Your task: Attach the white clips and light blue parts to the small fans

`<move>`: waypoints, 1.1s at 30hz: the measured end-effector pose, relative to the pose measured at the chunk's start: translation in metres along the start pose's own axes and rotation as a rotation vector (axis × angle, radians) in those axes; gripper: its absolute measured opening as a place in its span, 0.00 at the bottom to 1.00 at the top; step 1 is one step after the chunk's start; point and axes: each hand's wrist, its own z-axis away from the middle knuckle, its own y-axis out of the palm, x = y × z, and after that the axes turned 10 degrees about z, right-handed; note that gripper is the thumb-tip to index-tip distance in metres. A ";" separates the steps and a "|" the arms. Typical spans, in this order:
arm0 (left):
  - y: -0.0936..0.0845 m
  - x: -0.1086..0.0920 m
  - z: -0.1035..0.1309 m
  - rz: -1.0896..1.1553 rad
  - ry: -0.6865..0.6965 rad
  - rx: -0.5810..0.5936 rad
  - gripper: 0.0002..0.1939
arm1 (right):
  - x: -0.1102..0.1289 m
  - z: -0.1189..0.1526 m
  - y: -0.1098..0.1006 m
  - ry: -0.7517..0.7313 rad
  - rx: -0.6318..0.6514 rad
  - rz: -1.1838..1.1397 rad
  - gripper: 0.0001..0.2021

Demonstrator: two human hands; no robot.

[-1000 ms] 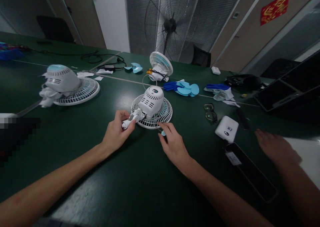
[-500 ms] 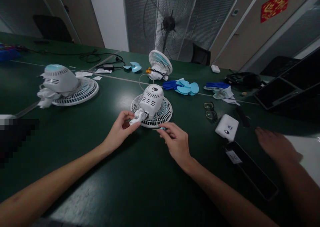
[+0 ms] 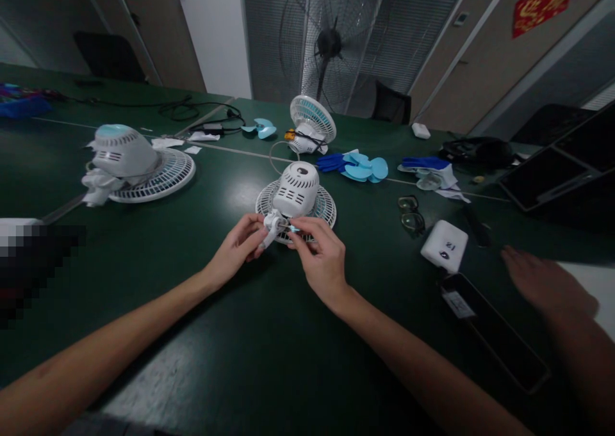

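Observation:
A small white fan [image 3: 296, 189] lies grille-down on the green table, its vented motor housing on top. My left hand [image 3: 240, 241] is closed on the white bracket [image 3: 273, 223] at the fan's near end. In my right hand [image 3: 319, 250] is a small screwdriver [image 3: 293, 229] with a light blue handle, pinched between thumb and fingers. The screwdriver's thin shaft points left and its tip is at the bracket; whether it sits in a screw I cannot tell.
Another white fan [image 3: 129, 161] lies to the left, a third [image 3: 310, 125] behind. Light blue fan blades [image 3: 365, 168], blue gloves [image 3: 331, 162], glasses [image 3: 410, 213], a white box [image 3: 445, 245] and a black power bank-like slab [image 3: 494, 333] surround the work. Another person's hand [image 3: 548, 279] rests at right.
My right hand has moved left and slightly up, bringing the screwdriver from beside the grille to the bracket. My left hand keeps its hold, and the bracket has turned a little. The view shifted slightly.

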 end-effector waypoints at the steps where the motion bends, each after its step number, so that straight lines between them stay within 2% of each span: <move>1: 0.000 -0.001 0.000 -0.003 -0.002 0.005 0.20 | -0.001 0.001 0.001 0.002 -0.006 0.005 0.12; 4: 0.001 -0.002 0.001 -0.050 0.017 0.026 0.20 | -0.002 0.004 0.002 0.036 -0.055 0.037 0.11; 9: 0.004 0.000 0.001 -0.090 0.059 0.075 0.21 | -0.001 0.005 0.005 0.011 0.001 0.082 0.11; 12: 0.005 0.002 0.001 -0.082 0.054 0.077 0.23 | -0.001 0.003 0.005 0.043 -0.042 0.095 0.11; 14: 0.004 0.004 0.000 -0.070 0.038 0.060 0.25 | -0.001 0.001 0.003 -0.003 -0.021 0.120 0.13; 18: 0.002 0.006 0.002 -0.094 0.036 0.051 0.27 | -0.003 0.000 -0.004 -0.197 0.088 0.187 0.20; 22: 0.005 0.003 0.003 -0.133 0.059 0.081 0.24 | -0.006 0.005 -0.009 -0.146 0.087 0.152 0.20; 26: 0.010 0.000 0.006 -0.150 0.076 0.135 0.23 | -0.004 0.016 -0.020 -0.146 0.109 0.163 0.20; 33: 0.026 0.000 0.013 -0.175 -0.007 0.319 0.23 | 0.006 0.045 -0.053 -0.213 0.066 0.280 0.17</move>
